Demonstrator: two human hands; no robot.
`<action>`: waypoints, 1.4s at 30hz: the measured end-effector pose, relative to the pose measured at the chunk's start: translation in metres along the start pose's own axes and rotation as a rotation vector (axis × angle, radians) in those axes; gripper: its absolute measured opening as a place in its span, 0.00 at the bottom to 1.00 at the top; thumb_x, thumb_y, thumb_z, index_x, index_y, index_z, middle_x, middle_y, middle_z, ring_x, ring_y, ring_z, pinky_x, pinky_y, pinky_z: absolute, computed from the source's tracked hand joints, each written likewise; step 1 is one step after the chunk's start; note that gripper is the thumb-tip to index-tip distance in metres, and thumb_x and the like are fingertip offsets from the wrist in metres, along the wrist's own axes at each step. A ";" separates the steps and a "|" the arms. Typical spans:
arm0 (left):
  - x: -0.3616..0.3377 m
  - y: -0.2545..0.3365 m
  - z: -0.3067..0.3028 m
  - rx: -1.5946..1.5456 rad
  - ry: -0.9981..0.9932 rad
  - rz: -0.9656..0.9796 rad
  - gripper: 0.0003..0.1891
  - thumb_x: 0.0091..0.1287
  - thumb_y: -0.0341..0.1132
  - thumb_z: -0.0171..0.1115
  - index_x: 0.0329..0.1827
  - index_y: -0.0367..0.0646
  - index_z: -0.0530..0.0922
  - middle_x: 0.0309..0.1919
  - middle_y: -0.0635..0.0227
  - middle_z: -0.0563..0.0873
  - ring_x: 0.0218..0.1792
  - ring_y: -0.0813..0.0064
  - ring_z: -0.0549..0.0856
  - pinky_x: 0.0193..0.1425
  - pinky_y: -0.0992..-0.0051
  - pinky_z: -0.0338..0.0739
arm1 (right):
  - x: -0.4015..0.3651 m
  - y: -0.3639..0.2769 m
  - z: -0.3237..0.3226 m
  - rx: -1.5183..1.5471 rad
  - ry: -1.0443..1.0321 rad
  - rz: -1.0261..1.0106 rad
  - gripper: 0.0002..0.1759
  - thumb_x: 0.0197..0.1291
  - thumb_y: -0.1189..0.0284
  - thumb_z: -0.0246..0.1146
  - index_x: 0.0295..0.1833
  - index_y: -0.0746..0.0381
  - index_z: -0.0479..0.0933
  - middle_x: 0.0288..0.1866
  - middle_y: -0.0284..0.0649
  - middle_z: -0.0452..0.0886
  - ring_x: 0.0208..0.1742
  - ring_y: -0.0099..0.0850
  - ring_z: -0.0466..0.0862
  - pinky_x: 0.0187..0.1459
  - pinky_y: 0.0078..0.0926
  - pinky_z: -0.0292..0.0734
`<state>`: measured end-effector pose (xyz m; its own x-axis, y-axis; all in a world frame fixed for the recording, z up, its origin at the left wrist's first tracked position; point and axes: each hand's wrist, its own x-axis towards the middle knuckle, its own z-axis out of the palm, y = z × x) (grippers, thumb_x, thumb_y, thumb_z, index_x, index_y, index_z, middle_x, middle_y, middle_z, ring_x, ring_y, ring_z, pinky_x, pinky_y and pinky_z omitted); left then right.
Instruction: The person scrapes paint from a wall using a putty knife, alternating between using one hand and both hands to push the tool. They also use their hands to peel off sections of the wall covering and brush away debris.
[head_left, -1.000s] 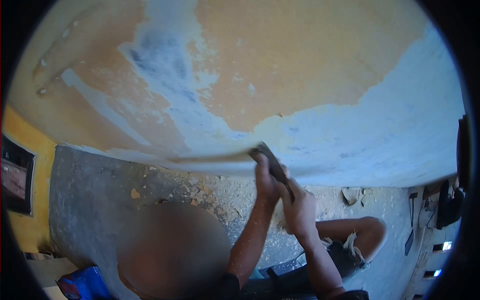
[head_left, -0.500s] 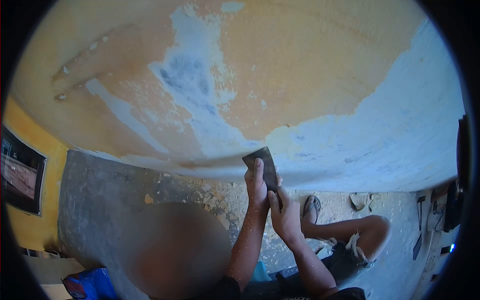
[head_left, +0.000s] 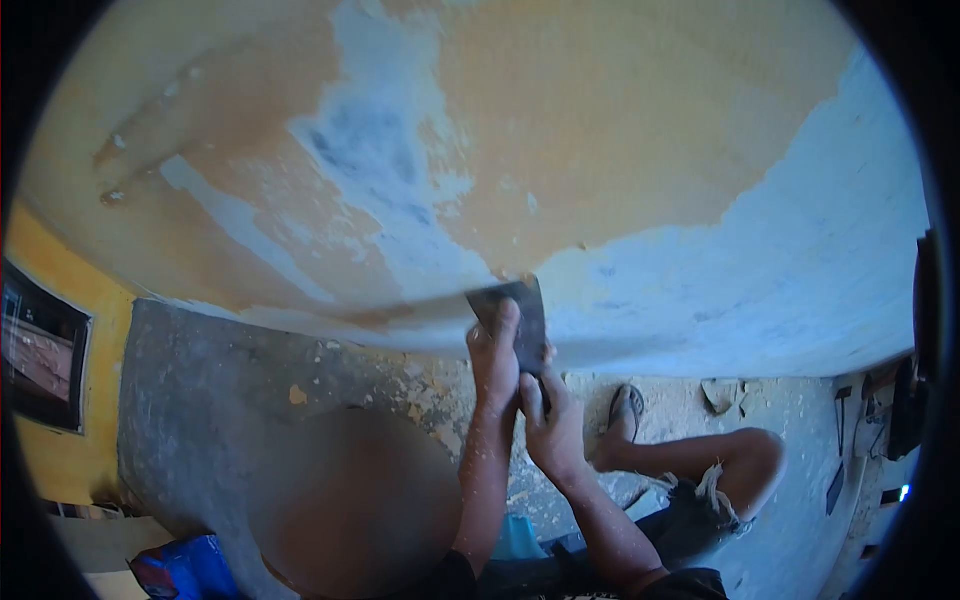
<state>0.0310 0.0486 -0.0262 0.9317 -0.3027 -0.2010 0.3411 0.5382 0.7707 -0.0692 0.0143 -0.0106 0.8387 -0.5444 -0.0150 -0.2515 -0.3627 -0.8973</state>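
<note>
A dark, flat, rectangular scraper blade (head_left: 527,325) has its upper edge at the wall (head_left: 640,180), where orange-tan paint borders a bare whitish patch. My left hand (head_left: 494,355) grips the blade from the left, its thumb lying along the face. Lower down on the right, my right hand (head_left: 553,425) is closed round the bottom end of the same tool. Pale specks dot both forearms. Small bits of paint show at the blade's upper edge.
Paint flakes lie on the grey floor (head_left: 200,400) below the wall. A sandalled foot (head_left: 625,410) and bent knee are at the right. At the lower left is a blue bag (head_left: 190,568). A dark-framed opening (head_left: 45,345) is at the far left.
Both hands and the blade have moved slightly left and up along the wall. The blade now stands more upright, and bits of paint show at its edge.
</note>
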 end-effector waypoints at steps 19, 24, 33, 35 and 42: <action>0.000 -0.007 0.012 -0.017 -0.009 0.043 0.20 0.73 0.49 0.62 0.39 0.38 0.75 0.21 0.65 0.80 0.16 0.71 0.80 0.19 0.73 0.75 | 0.001 0.008 -0.005 0.146 0.040 0.001 0.14 0.75 0.69 0.55 0.46 0.71 0.76 0.22 0.44 0.74 0.26 0.24 0.69 0.29 0.30 0.68; -0.002 0.032 0.029 -0.019 -0.043 0.095 0.18 0.74 0.48 0.60 0.38 0.40 0.73 0.22 0.66 0.80 0.16 0.71 0.79 0.19 0.73 0.74 | -0.003 -0.007 -0.013 0.019 -0.018 -0.018 0.14 0.73 0.68 0.56 0.56 0.66 0.78 0.29 0.57 0.80 0.26 0.47 0.81 0.33 0.34 0.75; -0.009 0.016 0.018 0.003 -0.012 0.010 0.18 0.71 0.45 0.65 0.37 0.35 0.76 0.21 0.64 0.80 0.17 0.71 0.81 0.19 0.73 0.77 | -0.010 0.002 -0.007 0.147 0.027 -0.004 0.14 0.74 0.69 0.56 0.52 0.70 0.77 0.26 0.51 0.77 0.27 0.29 0.76 0.32 0.32 0.71; -0.003 -0.006 0.011 -0.002 -0.008 0.048 0.18 0.71 0.45 0.65 0.35 0.36 0.76 0.22 0.65 0.81 0.18 0.71 0.82 0.20 0.73 0.77 | -0.004 0.007 -0.014 0.131 -0.037 0.076 0.15 0.73 0.69 0.57 0.56 0.68 0.77 0.31 0.60 0.80 0.29 0.38 0.83 0.35 0.34 0.75; -0.004 0.003 0.017 0.001 -0.032 -0.005 0.17 0.71 0.44 0.66 0.39 0.35 0.77 0.24 0.65 0.82 0.18 0.72 0.81 0.20 0.72 0.78 | -0.001 0.011 -0.008 0.190 0.068 -0.091 0.14 0.73 0.70 0.57 0.55 0.68 0.77 0.25 0.54 0.76 0.22 0.31 0.71 0.29 0.33 0.70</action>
<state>0.0262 0.0379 -0.0132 0.9253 -0.3308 -0.1855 0.3460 0.5359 0.7701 -0.0769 0.0050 -0.0166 0.8174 -0.5684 0.0941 -0.0753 -0.2673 -0.9607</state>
